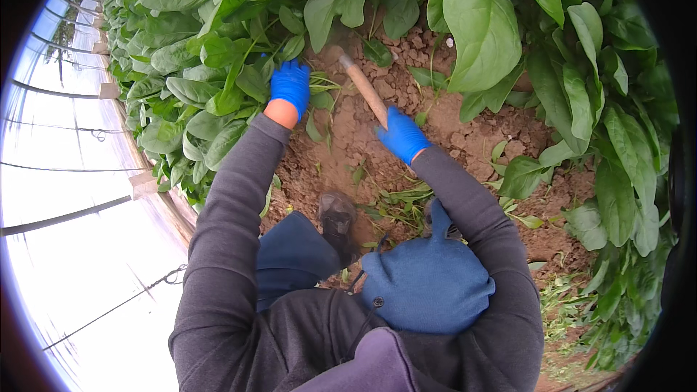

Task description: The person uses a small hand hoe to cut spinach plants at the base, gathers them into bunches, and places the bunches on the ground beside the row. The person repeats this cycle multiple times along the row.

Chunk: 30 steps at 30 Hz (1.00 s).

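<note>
My right hand (403,136), in a blue glove, grips the wooden handle (366,90) of a short hand tool. A metal collar (346,60) joins the far end of that handle; the tool's head is blurred and dusty against the soil, so its shape cannot be made out. Also gloved in blue, my left hand (290,86) is closed around leafy spinach plants (253,79) at the left edge of the standing crop. Leaves cover part of its fingers, and thin stems (326,86) stick out on its right side, close to the tool's head.
Dense spinach (484,27) stands ahead and along the right. Cut leaves and stems (405,201) litter the cracked brown soil (348,147) near my shoe (336,218). On the left runs a plastic-film greenhouse wall (81,261) with curved ribs and a low edging (144,184).
</note>
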### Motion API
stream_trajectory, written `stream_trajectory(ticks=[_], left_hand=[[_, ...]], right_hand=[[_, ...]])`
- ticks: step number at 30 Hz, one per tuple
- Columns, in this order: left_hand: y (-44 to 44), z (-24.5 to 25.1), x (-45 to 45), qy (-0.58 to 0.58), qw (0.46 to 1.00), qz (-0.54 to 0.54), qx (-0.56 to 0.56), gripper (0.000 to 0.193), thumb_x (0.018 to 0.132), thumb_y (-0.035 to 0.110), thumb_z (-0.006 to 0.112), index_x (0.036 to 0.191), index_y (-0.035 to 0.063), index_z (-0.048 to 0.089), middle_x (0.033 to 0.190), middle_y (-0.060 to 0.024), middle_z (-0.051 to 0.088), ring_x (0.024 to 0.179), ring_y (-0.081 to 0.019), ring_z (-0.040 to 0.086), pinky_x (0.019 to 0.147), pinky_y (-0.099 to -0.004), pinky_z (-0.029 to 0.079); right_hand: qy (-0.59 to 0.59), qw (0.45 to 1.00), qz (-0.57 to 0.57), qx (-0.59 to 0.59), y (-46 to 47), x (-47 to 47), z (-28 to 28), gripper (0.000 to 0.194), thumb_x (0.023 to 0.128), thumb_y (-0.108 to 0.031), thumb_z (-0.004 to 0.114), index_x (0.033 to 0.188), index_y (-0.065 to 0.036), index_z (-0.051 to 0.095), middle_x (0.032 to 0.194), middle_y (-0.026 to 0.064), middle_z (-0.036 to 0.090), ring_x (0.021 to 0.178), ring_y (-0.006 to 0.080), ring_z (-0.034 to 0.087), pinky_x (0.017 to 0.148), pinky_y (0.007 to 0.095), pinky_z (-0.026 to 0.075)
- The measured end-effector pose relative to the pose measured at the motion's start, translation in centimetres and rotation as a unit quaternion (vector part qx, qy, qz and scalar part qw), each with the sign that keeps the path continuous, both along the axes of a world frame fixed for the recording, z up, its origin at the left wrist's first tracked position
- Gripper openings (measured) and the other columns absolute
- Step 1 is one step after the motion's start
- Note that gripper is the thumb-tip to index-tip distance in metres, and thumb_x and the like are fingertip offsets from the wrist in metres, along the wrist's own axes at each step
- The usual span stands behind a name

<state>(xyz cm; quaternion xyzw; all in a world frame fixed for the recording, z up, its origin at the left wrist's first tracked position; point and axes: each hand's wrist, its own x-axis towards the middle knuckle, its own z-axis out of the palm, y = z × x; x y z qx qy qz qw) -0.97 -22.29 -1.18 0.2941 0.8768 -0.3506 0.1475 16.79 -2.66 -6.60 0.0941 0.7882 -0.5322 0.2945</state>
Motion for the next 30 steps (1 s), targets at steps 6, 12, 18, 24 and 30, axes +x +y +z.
stream_trajectory(ticks=[6,12,18,24,30], left_hand=[[-0.1,-0.2,0.1,-0.021,1.000,-0.002,-0.021,0.033,0.076,0.013,0.063,0.109,0.0104,0.062,0.143,-0.0199,0.041,0.131,-0.0361,0.041,0.103,-0.0652,0.030],[-0.3,0.5,-0.2,-0.026,0.999,-0.014,-0.018,0.033,0.076,0.014,0.063,0.109,0.0077,0.064,0.145,-0.0164,0.039,0.137,-0.0348,0.033,0.105,-0.0679,0.024],[1.3,1.6,-1.3,0.023,0.993,-0.074,-0.087,0.067,0.075,0.022,0.066,0.137,0.0076,0.044,0.152,-0.0148,0.028,0.143,-0.0316,0.021,0.109,-0.0681,0.014],[1.4,1.7,-2.5,0.040,0.988,-0.009,-0.149,0.076,0.081,0.032,0.059,0.146,0.0055,0.031,0.151,-0.0142,0.030,0.140,-0.0316,0.026,0.111,-0.0646,0.015],[1.9,0.3,-3.7,0.022,0.966,0.047,-0.255,0.107,0.063,0.058,0.075,0.146,0.0067,0.031,0.152,-0.0123,0.028,0.139,-0.0299,0.027,0.110,-0.0525,0.026]], right_hand=[[-0.042,0.999,-0.023,-0.007,0.4,3.7,0.3,0.038,0.090,-0.020,0.059,0.111,0.007,0.044,0.086,0.0271,0.062,0.078,0.0388,0.065,0.066,0.0467,0.053],[-0.061,0.996,-0.068,-0.020,0.7,7.9,0.3,0.040,0.090,-0.023,0.058,0.114,0.006,0.043,0.084,0.0280,0.062,0.076,0.0395,0.065,0.062,0.0463,0.052],[-0.008,0.978,-0.189,-0.086,1.1,6.4,1.1,0.038,0.091,-0.025,0.058,0.112,0.004,0.045,0.082,0.0256,0.061,0.072,0.0352,0.064,0.061,0.0436,0.050],[0.005,0.985,-0.143,-0.093,0.1,2.1,0.3,0.037,0.091,-0.026,0.058,0.106,0.004,0.044,0.081,0.0245,0.060,0.071,0.0361,0.062,0.063,0.0444,0.049],[0.012,0.976,-0.177,-0.128,-1.8,-0.3,-0.5,0.037,0.092,-0.026,0.058,0.106,0.005,0.045,0.085,0.0233,0.060,0.074,0.0319,0.063,0.065,0.0435,0.050]])
